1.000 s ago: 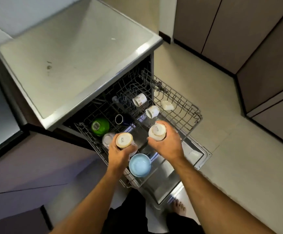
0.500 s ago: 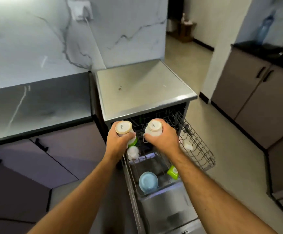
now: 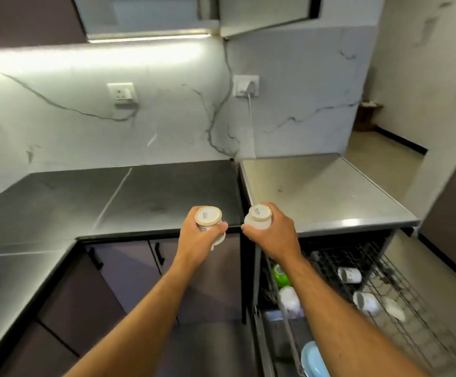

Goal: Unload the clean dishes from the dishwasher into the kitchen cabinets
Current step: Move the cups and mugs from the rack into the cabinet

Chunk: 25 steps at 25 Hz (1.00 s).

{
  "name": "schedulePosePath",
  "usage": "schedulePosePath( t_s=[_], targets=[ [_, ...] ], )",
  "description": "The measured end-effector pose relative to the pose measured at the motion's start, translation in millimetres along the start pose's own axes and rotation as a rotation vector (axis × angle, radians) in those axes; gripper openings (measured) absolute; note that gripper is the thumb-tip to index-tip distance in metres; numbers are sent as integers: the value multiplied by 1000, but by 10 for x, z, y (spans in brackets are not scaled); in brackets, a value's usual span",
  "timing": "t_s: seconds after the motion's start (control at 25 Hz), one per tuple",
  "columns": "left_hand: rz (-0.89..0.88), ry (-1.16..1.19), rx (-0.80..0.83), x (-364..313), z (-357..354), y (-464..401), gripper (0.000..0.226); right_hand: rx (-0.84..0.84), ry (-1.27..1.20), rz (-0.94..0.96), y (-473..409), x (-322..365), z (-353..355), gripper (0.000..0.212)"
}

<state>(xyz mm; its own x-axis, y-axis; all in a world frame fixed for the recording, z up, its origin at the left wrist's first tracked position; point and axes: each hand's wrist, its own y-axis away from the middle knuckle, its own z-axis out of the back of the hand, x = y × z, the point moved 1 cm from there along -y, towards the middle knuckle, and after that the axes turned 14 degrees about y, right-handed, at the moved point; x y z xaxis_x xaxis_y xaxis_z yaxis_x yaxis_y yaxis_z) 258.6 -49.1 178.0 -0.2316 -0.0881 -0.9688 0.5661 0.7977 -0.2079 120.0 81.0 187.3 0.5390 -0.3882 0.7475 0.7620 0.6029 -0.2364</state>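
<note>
My left hand [image 3: 198, 238] grips a white cup [image 3: 208, 216] upside down, its beige base facing up. My right hand [image 3: 271, 235] grips a second white cup [image 3: 259, 213] the same way. Both cups hang at counter height, in front of the seam between the dark countertop [image 3: 112, 202] and the steel dishwasher top [image 3: 319, 191]. Below right, the pulled-out wire rack [image 3: 401, 300] holds a green cup [image 3: 280, 274], several white cups [image 3: 349, 275] and a blue bowl [image 3: 313, 360]. An upper cabinet [image 3: 145, 14] hangs above the counter, its door [image 3: 267, 14] swung open.
Dark lower cabinet doors [image 3: 128, 268] with black handles stand under the counter. Two wall sockets [image 3: 122, 92] sit on the marble backsplash, one with a cable plugged in. A doorway and tiled floor [image 3: 379, 159] lie to the right.
Both hands have lifted the two cups up out of the rack to counter height. My view has tilted up from the dishwasher to the backsplash and the upper cabinet.
</note>
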Motion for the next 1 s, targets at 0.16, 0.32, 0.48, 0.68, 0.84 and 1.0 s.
schedulePosePath(
  t_s=[0.16,0.32,0.48,0.68,0.84,1.0],
  targets=[
    [-81,-27,-25,-447,748,-395,37,-12,-74,42,-241,792,-504,34],
    [-130,-28,-75,-885,1244,-923,41,-51,-83,124,-614,1576,-844,31],
    [-172,4,-130,-1242,1429,-1414,35,-101,-56,202,-972,2091,-880,27],
    [-243,46,-113,-1647,1370,-2299,33,-177,-62,291,-1793,2583,-717,31],
    [-330,9,-99,-1995,1198,-2990,31,-245,-110,333,-2523,2808,-627,29],
    [-368,70,-118,-2299,994,-3714,26,-303,-135,349,-3300,3011,-596,29]
  ],
)
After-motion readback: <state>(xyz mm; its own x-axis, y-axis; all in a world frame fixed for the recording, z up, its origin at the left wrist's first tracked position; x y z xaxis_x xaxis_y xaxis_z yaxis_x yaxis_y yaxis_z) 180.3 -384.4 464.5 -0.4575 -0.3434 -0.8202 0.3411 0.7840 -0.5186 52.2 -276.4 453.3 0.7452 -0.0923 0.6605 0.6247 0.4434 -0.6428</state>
